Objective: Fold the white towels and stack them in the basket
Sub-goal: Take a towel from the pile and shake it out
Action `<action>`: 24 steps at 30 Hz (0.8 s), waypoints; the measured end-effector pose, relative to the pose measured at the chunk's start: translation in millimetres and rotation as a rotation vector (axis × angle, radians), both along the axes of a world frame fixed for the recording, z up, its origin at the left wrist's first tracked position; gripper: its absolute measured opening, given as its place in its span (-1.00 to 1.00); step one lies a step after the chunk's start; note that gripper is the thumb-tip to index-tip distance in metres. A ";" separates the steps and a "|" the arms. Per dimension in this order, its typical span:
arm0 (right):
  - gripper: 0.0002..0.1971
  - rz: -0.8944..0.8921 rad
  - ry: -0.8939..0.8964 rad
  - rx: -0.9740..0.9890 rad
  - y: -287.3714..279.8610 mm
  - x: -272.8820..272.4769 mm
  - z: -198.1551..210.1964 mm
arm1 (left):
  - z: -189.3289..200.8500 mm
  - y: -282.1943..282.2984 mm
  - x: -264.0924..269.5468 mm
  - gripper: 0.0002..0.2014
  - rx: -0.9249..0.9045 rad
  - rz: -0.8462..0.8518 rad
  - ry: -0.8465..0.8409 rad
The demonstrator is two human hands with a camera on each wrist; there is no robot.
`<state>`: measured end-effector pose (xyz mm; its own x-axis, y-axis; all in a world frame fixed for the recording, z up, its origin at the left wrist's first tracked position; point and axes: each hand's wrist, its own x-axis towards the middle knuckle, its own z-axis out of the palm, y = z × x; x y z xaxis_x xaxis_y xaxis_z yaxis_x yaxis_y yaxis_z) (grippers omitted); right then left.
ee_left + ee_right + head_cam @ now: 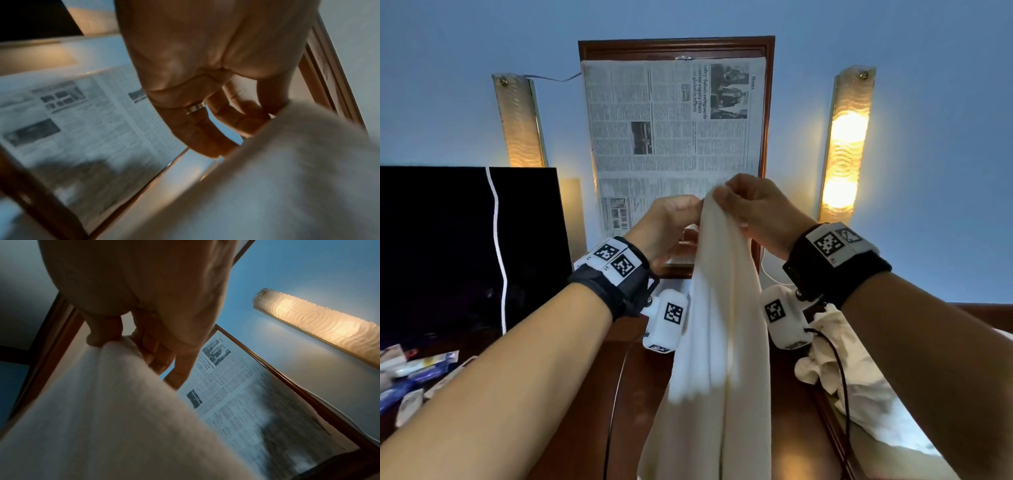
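Head view: towel hangs from both hands.

Cream-white towel, blk/wht newspaper, blue wall

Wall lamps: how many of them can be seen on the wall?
2. One wall lamp hangs left of the newspaper-covered frame, the other wall lamp right of it. No more show in these views.
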<state>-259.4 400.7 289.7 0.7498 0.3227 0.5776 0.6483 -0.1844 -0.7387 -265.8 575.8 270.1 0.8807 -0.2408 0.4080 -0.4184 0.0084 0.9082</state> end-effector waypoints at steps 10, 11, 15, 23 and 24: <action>-0.74 -0.252 -0.153 -0.146 -23.1 7.9 -51.6 | -50.0 -12.4 4.0 -0.71 0.400 0.174 -0.190; -0.76 -0.255 -0.117 -0.078 -27.0 7.8 -61.9 | -50.9 -15.9 6.6 -0.72 0.418 0.205 -0.221; -0.67 -0.136 0.165 -0.020 -48.9 11.1 -136.1 | -61.6 -24.6 12.3 -0.77 0.444 0.305 -0.269; -0.77 -0.250 0.248 -0.338 -99.0 12.2 -284.4 | -97.7 -6.2 10.1 -0.65 0.476 0.494 -0.260; -0.79 -0.270 0.244 -0.383 -105.3 15.6 -296.2 | -100.2 -5.1 6.6 -0.68 0.479 0.532 -0.275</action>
<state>-243.8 295.3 -6.5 0.9333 0.2531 0.2546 0.3582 -0.6076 -0.7089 -259.3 570.7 170.0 0.8093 -0.0187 0.5871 -0.4676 -0.6255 0.6246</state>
